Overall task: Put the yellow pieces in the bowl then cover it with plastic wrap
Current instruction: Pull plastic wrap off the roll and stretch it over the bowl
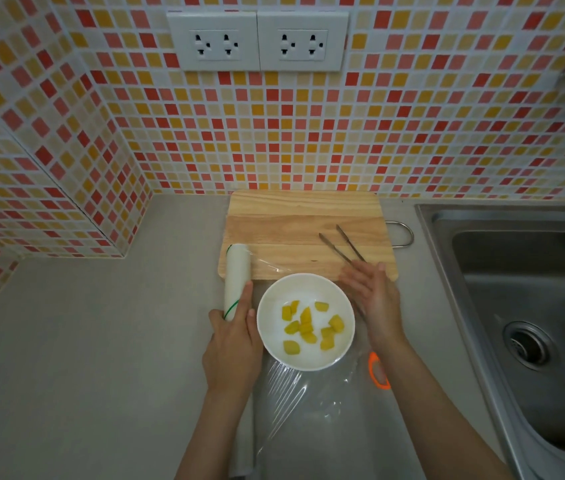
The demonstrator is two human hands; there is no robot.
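Observation:
A white bowl [269,306] stands on the grey counter in front of the cutting board, with several yellow pieces [305,325] inside. A clear sheet of plastic wrap [308,410] stretches over and past the bowl toward me. It comes off a white roll [236,271] lying left of the bowl. My left hand [232,344] grips the near end of that roll. My right hand [372,299] is flat with fingers together, pressing against the bowl's right rim on the wrap.
A wooden cutting board [294,223] lies behind the bowl with metal tongs [343,247] on its right part. An orange-handled tool [378,370] sits under my right forearm. A steel sink [530,306] fills the right side. A tiled wall with sockets rises behind.

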